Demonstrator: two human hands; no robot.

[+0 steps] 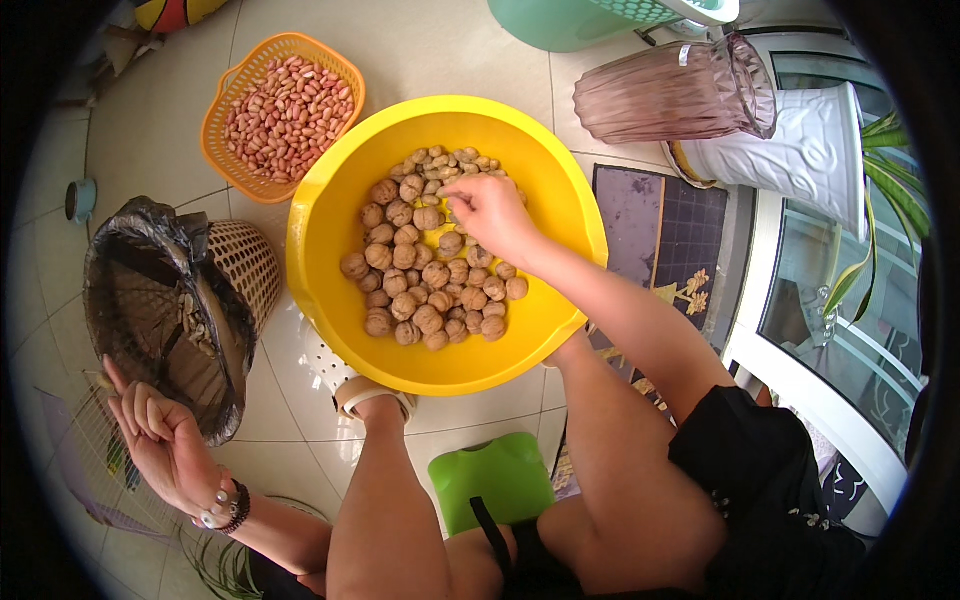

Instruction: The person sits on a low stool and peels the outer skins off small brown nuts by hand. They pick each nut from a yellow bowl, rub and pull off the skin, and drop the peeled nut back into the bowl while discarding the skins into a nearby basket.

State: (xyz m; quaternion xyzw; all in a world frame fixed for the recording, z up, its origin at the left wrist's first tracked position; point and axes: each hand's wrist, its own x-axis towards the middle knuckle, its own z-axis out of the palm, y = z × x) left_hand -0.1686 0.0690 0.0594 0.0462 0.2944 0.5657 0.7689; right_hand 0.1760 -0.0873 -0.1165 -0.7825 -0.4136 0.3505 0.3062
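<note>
A wide yellow plastic basin (566,195) holds many whole walnuts (405,255), with unshelled peanuts (442,166) gathered at its far side. My right hand (491,214) reaches into it over the peanuts, fingers bent together at the pile. Whether a peanut is between those fingertips cannot be made out. To the left, my left hand (161,442) is raised at the near rim of a waste bin (244,259) lined with a black plastic bag (135,247). Its index finger is stretched out, the others are curled, and nothing shows in it. Peanut shells (196,326) lie inside the bag.
An orange plastic basket (214,135) of shelled, pink-skinned peanuts (289,120) stands beyond the basin. Further right are a ribbed purple glass vase (667,94) and a white planter (787,154). A green stool (487,476) sits between my legs; a blue cup (81,201) is far left.
</note>
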